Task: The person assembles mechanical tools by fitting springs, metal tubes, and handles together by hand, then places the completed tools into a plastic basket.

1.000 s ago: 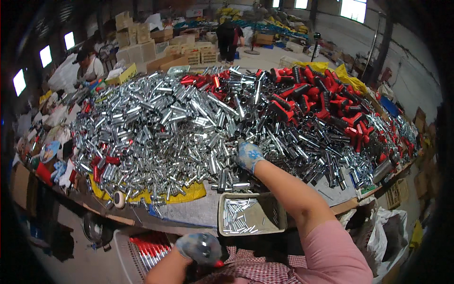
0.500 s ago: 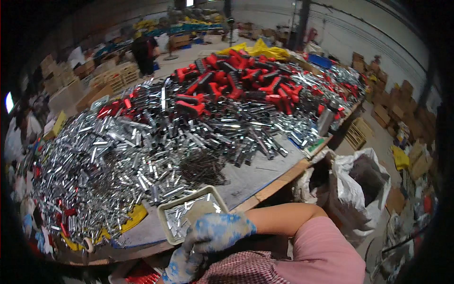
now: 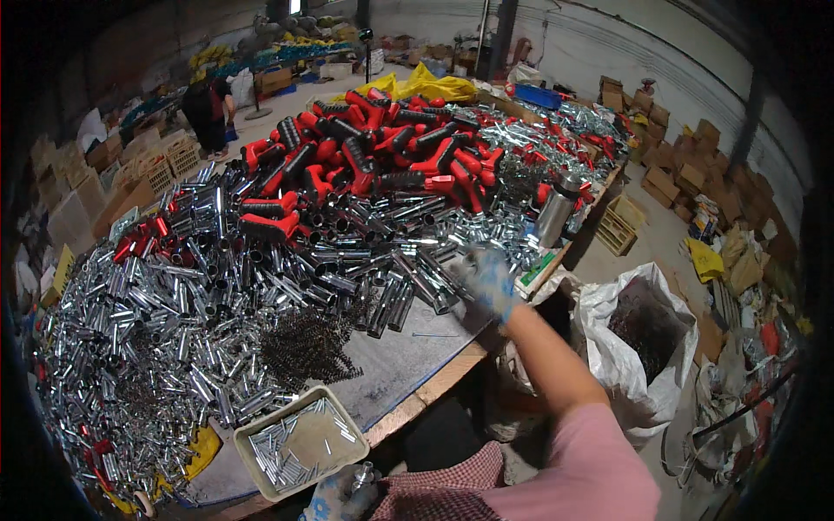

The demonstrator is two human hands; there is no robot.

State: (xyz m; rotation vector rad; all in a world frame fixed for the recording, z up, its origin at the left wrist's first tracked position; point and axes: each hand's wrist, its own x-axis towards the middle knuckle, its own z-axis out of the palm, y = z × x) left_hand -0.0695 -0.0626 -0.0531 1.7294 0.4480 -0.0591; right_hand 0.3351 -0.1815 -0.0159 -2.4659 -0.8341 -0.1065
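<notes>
My left hand, in a white and blue patterned glove, is closed low at the front edge of the table. A shiny metal part pokes up out of its fingers. My right hand, gloved alike, reaches over the table's right side beside several chrome tubes. Motion blurs its fingers, so I cannot tell whether it touches or grips one. A cream tray with small metal pins lies just beyond my left hand. Dark springs form a pile behind the tray.
Red and black handles are heaped at the back of the table. Loose metal pieces cover its left side. A steel bottle stands at the right edge. White sacks stand on the floor to the right. Farther off, a person stands near crates.
My right hand has left my left hand at the tray and swung out, forward and right, to the chrome tubes. The view has shifted, and the metal part in my left hand now shows.
</notes>
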